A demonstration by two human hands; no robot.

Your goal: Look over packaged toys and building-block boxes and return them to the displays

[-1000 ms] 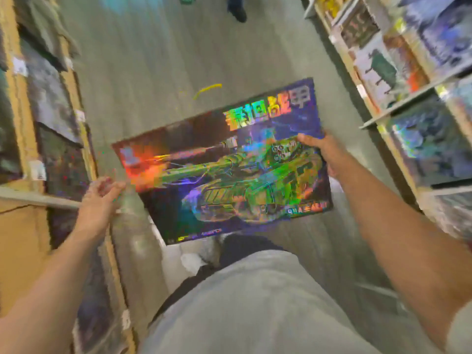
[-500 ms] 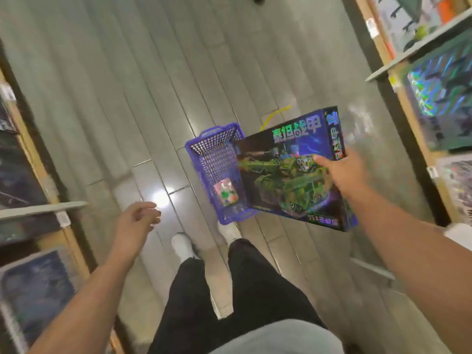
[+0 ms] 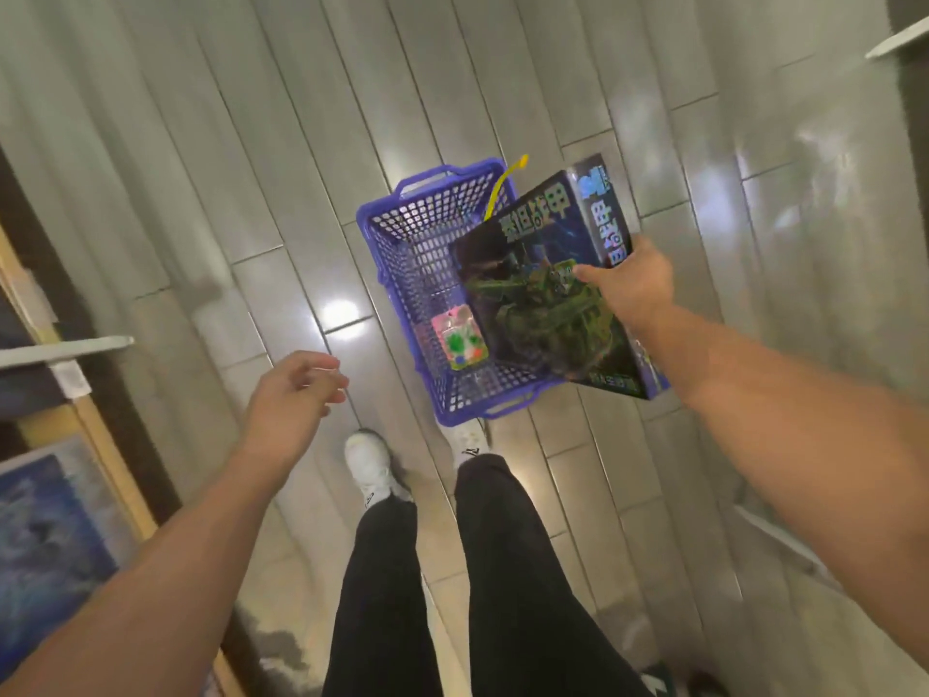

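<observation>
A: Head view looks straight down an aisle floor. The right hand (image 3: 631,289) grips the tank box (image 3: 548,289) by its right edge, thumb on the printed face, fingers curled behind. The box hangs tilted over the right side of the purple basket (image 3: 402,254) on the floor.

B: So where does the task stand?

A: My guess is the box has been looked over but not shelved. It sits above the basket, not on any display. A small pink packaged toy (image 3: 458,337) already lies inside the basket, so at least two items are not yet back on a display.

B: And the other hand?

A: The left hand (image 3: 291,399) holds nothing, fingers loosely curled, hovering left of the basket with the forearm stretched forward. A shelf edge (image 3: 65,349) shows at far left
</observation>
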